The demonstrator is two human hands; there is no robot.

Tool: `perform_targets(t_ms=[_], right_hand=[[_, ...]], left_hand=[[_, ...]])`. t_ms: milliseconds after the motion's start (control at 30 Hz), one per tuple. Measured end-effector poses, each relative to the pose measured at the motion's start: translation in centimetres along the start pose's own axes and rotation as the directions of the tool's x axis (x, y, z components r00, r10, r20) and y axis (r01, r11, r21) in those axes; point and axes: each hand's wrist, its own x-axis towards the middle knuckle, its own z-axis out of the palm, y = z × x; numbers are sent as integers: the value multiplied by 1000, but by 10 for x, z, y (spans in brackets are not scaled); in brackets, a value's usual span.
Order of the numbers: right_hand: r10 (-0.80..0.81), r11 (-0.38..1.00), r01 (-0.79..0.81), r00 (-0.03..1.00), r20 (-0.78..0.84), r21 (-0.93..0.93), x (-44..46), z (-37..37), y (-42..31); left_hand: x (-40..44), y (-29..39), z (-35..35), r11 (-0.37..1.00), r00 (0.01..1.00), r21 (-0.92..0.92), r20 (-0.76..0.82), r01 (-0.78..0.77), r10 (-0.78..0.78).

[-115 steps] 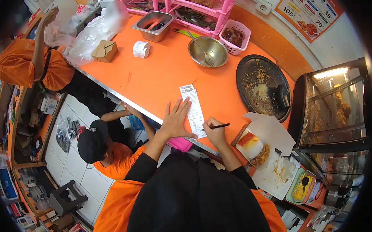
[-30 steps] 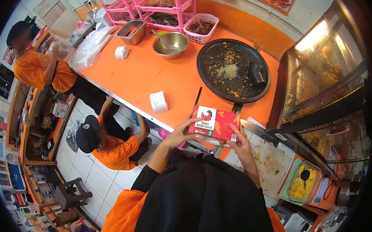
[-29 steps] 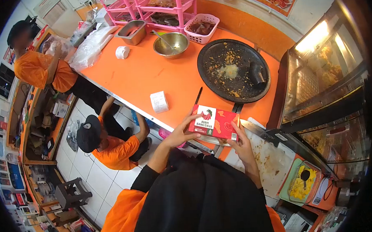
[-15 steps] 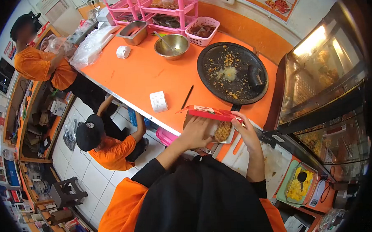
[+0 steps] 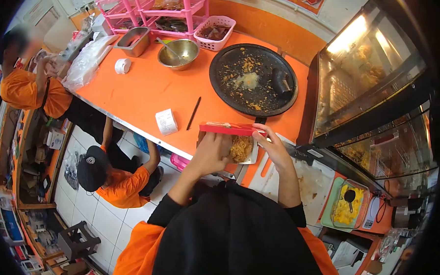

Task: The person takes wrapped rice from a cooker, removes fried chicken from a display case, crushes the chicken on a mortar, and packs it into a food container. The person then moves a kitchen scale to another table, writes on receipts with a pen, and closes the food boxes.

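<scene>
A red food box (image 5: pixel 234 128) with a raised lid sits at the counter's front edge. Inside it a piece of fried chicken (image 5: pixel 241 149) lies on the right side. My left hand (image 5: pixel 211 151) reaches into the box left of the chicken, fingers stretched forward and their tips hidden behind the lid. With thumb and fingers, my right hand (image 5: pixel 272 147) grips the lid's right end. Beyond the box is a round black stone mortar (image 5: pixel 223 95) with crumbs and a pale mash, and a dark pestle (image 5: pixel 281 81) rests in it.
A pen (image 5: pixel 194 113) and a paper receipt roll (image 5: pixel 166 121) lie left of the box. Farther back stand a metal bowl (image 5: pixel 178 55) and a pink basket (image 5: pixel 216 32). A glass warmer cabinet (image 5: pixel 369 67) rises at right. Two people in orange shirts are at left, one crouching (image 5: pixel 118 179).
The view has shifted, so the counter things appear farther left. My left hand has gone deeper into the box, its fingertips now behind the lid. My right hand keeps the lid.
</scene>
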Motion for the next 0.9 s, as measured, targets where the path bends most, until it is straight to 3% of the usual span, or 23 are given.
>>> perform_targets(t_ms=[100, 167, 200, 267, 300, 367, 533, 667, 733, 800, 900], right_hand=[[3, 998, -3, 1000, 10, -60, 2, -3, -10], [25, 993, -23, 1000, 16, -116, 3, -6, -13], [27, 994, -26, 1000, 9, -107, 3, -5, -13], [8, 995, -8, 1000, 0, -96, 4, -5, -14], [14, 999, -13, 1000, 9, -31, 2, -4, -10], [-37, 998, 37, 999, 8, -44, -1, -2, 0], [-69, 979, 41, 988, 136, 199, -20, 0, 26], [-203, 976, 194, 974, 100, 94, -23, 6, 56], [-204, 974, 192, 974, 103, 118, -22, 6, 52], [-249, 965, 240, 965, 85, 108, -18, 6, 51], [-36, 996, 31, 998, 59, 87, -14, -2, 24]], left_hand=[[-9, 1, -22, 912, 975, -390, -220, -129, 43], [-11, 16, -49, 971, 900, -236, -428, -21, -85], [-7, 11, -57, 988, 888, -150, -447, 39, -103], [5, -2, -58, 971, 907, -218, -383, 94, -173], [4, -18, -52, 897, 937, -399, -199, 189, -287], [0, -52, -35, 643, 898, -636, 216, 427, -384], [-21, -37, -33, 561, 922, -732, 303, 387, -241], [-27, -41, -29, 526, 931, -768, 307, 366, -199], [-26, -48, -27, 551, 931, -752, 313, 363, -187], [-18, -43, -28, 618, 924, -688, 270, 381, -269], [1, -18, -46, 694, 870, -525, 289, 493, -400]])
